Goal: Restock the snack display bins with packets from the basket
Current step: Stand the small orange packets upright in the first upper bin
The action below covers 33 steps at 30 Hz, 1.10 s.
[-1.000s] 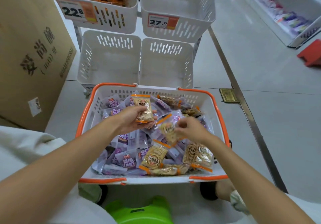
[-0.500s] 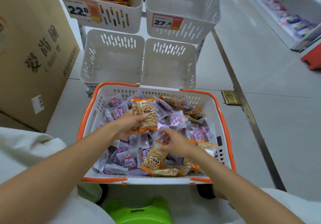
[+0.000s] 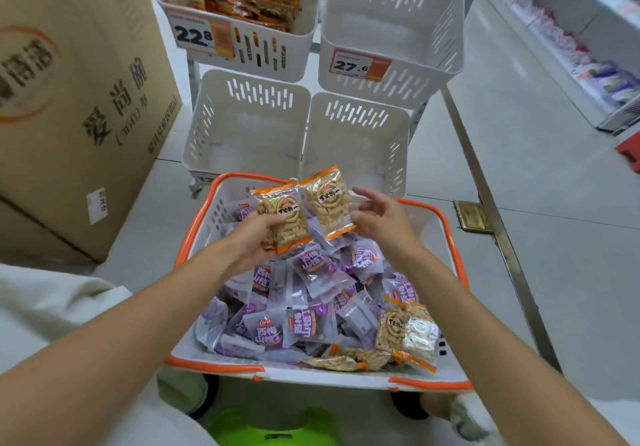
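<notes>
My basket [image 3: 211, 365] white, orange rim | held packets [image 3: 287, 219] orange-edged | loose packets [image 3: 313, 265] purple | bins [image 3: 249, 127] white, slotted | box [image 3: 69, 99] brown

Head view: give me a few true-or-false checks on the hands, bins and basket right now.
1. The left hand grips an orange packet. True.
2. The right hand grips a purple packet. False: its fingers are spread beside a second orange packet.
3. The lower left bin and lower right bin show no packets. True.
4. The 27.6 bin is full. False: no packets show in it; the 22.8 bin holds packets.
5. The basket holds mostly purple packets. True.
</notes>
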Each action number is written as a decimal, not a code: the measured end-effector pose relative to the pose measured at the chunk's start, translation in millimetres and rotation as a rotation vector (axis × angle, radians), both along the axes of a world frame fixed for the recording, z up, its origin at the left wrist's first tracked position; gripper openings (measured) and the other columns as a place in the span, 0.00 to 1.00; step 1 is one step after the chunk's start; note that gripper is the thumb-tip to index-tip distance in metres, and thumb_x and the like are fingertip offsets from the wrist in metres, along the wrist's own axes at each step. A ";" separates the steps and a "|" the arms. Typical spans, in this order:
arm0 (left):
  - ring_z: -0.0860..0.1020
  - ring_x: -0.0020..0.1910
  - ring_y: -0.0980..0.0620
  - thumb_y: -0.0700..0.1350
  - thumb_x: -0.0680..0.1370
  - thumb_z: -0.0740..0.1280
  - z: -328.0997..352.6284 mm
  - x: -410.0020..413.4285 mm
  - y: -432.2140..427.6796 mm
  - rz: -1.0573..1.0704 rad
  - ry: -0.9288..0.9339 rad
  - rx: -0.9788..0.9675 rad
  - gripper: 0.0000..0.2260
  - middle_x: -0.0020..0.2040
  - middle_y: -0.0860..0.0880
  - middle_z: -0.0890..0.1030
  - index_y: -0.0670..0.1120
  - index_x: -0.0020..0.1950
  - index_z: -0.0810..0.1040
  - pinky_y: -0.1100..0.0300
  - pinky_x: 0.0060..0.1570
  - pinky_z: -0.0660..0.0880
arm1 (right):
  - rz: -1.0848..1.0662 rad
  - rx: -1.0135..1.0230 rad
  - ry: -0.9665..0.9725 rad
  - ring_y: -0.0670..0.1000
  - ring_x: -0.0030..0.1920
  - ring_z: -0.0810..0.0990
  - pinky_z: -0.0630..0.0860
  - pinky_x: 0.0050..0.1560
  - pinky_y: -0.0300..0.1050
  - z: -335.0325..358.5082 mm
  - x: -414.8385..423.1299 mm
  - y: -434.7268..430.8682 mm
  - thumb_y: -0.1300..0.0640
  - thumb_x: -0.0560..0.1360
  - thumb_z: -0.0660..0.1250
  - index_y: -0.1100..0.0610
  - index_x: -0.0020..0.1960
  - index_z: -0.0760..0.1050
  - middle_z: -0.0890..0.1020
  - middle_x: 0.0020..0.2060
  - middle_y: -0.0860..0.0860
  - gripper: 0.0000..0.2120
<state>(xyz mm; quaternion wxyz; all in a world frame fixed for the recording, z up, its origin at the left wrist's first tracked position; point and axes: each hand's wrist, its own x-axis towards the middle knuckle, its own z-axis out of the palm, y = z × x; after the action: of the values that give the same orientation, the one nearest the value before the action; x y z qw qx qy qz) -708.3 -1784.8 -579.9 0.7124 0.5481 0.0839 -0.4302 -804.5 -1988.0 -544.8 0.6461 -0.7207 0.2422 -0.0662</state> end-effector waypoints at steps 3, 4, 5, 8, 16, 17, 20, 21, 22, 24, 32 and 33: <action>0.83 0.55 0.44 0.51 0.81 0.64 14.6 -4.3 -12.7 -0.075 -0.071 -0.056 0.16 0.57 0.42 0.84 0.44 0.65 0.75 0.48 0.52 0.81 | 0.111 -0.048 0.038 0.50 0.46 0.81 0.81 0.50 0.44 -7.2 14.0 30.2 0.73 0.74 0.66 0.56 0.60 0.78 0.82 0.45 0.54 0.19; 0.83 0.55 0.44 0.51 0.80 0.66 16.2 -2.9 -16.1 -0.070 -0.115 -0.036 0.16 0.57 0.42 0.84 0.44 0.64 0.75 0.47 0.54 0.80 | 0.136 -0.081 0.038 0.51 0.46 0.81 0.80 0.51 0.44 -8.3 19.4 38.6 0.72 0.73 0.67 0.54 0.55 0.79 0.83 0.45 0.54 0.17; 0.83 0.54 0.44 0.50 0.80 0.68 16.9 0.8 -18.0 -0.051 -0.153 -0.005 0.18 0.56 0.42 0.84 0.43 0.66 0.74 0.46 0.55 0.80 | 0.140 -0.116 0.036 0.50 0.47 0.81 0.79 0.49 0.42 -6.3 26.8 44.4 0.70 0.73 0.68 0.52 0.51 0.79 0.83 0.45 0.52 0.15; 0.82 0.57 0.43 0.50 0.80 0.68 27.3 25.3 -18.6 -0.033 -0.199 0.043 0.19 0.56 0.42 0.84 0.42 0.68 0.73 0.42 0.61 0.76 | 0.105 -0.101 0.035 0.48 0.50 0.79 0.75 0.49 0.37 8.7 57.6 49.4 0.62 0.76 0.69 0.55 0.58 0.75 0.80 0.50 0.51 0.12; 0.67 0.72 0.46 0.74 0.74 0.48 129.6 136.6 -13.3 -0.070 -0.775 0.344 0.36 0.71 0.46 0.67 0.52 0.70 0.71 0.42 0.73 0.63 | 0.344 0.234 -0.099 0.56 0.56 0.83 0.79 0.58 0.54 83.0 174.5 62.0 0.53 0.75 0.71 0.54 0.68 0.68 0.81 0.59 0.58 0.23; 0.64 0.72 0.46 0.74 0.73 0.45 141.2 153.3 -10.4 -0.038 -0.867 0.372 0.37 0.72 0.47 0.65 0.52 0.70 0.70 0.42 0.74 0.61 | 0.356 0.214 -0.117 0.56 0.58 0.82 0.77 0.60 0.54 91.7 191.8 64.6 0.51 0.73 0.72 0.54 0.68 0.68 0.82 0.59 0.57 0.27; 0.67 0.71 0.46 0.75 0.74 0.43 166.2 208.1 3.2 0.113 -1.059 0.429 0.37 0.70 0.48 0.70 0.53 0.68 0.71 0.40 0.72 0.62 | 0.304 0.150 -0.185 0.55 0.57 0.82 0.77 0.61 0.52 122.5 242.7 79.3 0.52 0.73 0.72 0.55 0.68 0.69 0.82 0.59 0.56 0.26; 0.70 0.69 0.46 0.76 0.74 0.43 171.5 228.2 8.1 0.180 -1.105 0.423 0.37 0.68 0.49 0.73 0.54 0.67 0.73 0.38 0.69 0.64 | 0.258 0.144 -0.209 0.54 0.57 0.83 0.78 0.60 0.51 132.3 261.5 84.1 0.53 0.75 0.72 0.55 0.69 0.69 0.82 0.59 0.55 0.25; 0.72 0.68 0.46 0.77 0.73 0.42 174.4 248.6 14.9 0.247 -1.116 0.439 0.38 0.67 0.49 0.75 0.55 0.66 0.73 0.37 0.67 0.66 | 0.217 0.129 -0.225 0.53 0.57 0.82 0.77 0.61 0.51 142.7 280.7 88.3 0.52 0.75 0.71 0.54 0.69 0.68 0.82 0.60 0.54 0.25; 0.70 0.69 0.45 0.75 0.75 0.44 180.9 279.8 29.6 0.325 -1.100 0.499 0.37 0.70 0.48 0.73 0.54 0.71 0.70 0.38 0.68 0.66 | 0.174 0.100 -0.241 0.51 0.58 0.82 0.76 0.63 0.52 161.6 319.2 94.8 0.49 0.75 0.71 0.52 0.70 0.67 0.81 0.60 0.51 0.27; 0.58 0.78 0.51 0.59 0.84 0.49 144.2 329.5 45.1 0.171 -1.057 0.405 0.24 0.79 0.51 0.61 0.54 0.79 0.58 0.49 0.77 0.55 | 0.230 -0.051 -0.075 0.53 0.56 0.82 0.79 0.57 0.51 145.9 408.2 133.8 0.46 0.65 0.73 0.54 0.61 0.73 0.83 0.52 0.51 0.28; 0.62 0.76 0.52 0.57 0.85 0.50 138.5 330.0 43.2 0.160 -1.077 0.337 0.21 0.77 0.51 0.65 0.55 0.78 0.61 0.49 0.76 0.58 | 0.227 -0.057 -0.078 0.53 0.57 0.82 0.79 0.57 0.51 138.2 412.8 134.9 0.44 0.62 0.73 0.53 0.64 0.71 0.82 0.54 0.50 0.33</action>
<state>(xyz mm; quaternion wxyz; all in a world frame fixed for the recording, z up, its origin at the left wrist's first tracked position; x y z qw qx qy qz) -378.3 -1741.6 -441.5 0.5879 0.7880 -0.1825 -0.0155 -391.7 -1853.1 -406.7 0.6375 -0.7586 0.1318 -0.0273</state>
